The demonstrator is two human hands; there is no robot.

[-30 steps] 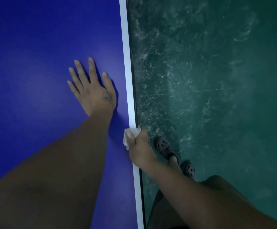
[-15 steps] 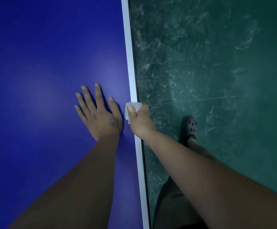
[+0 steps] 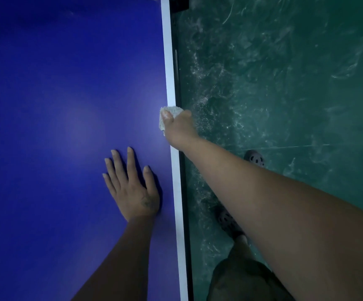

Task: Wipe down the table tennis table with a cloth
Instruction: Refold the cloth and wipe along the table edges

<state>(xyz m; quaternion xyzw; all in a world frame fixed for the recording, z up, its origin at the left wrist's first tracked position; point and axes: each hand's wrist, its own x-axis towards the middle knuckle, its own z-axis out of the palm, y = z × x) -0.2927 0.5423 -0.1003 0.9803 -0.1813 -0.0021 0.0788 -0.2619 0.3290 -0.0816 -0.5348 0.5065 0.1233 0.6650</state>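
Observation:
The blue table tennis table (image 3: 57, 105) fills the left half of the view, with its white edge line (image 3: 170, 72) running top to bottom. My right hand (image 3: 179, 129) grips a small white cloth (image 3: 171, 111) and holds it over the table's side edge, thumb on top and fingers wrapped down the side. My left hand (image 3: 130, 187) rests flat on the blue surface with fingers spread, nearer to me than the cloth and just left of the white line.
To the right of the table lies a scuffed green floor (image 3: 295, 83). My feet in dark perforated clogs (image 3: 255, 158) stand on it close to the table edge. A dark bracket (image 3: 179, 4) sits at the top of the edge.
My right hand has slid the cloth forward along the table edge, away from me and past my left hand. My feet have stepped forward along the table.

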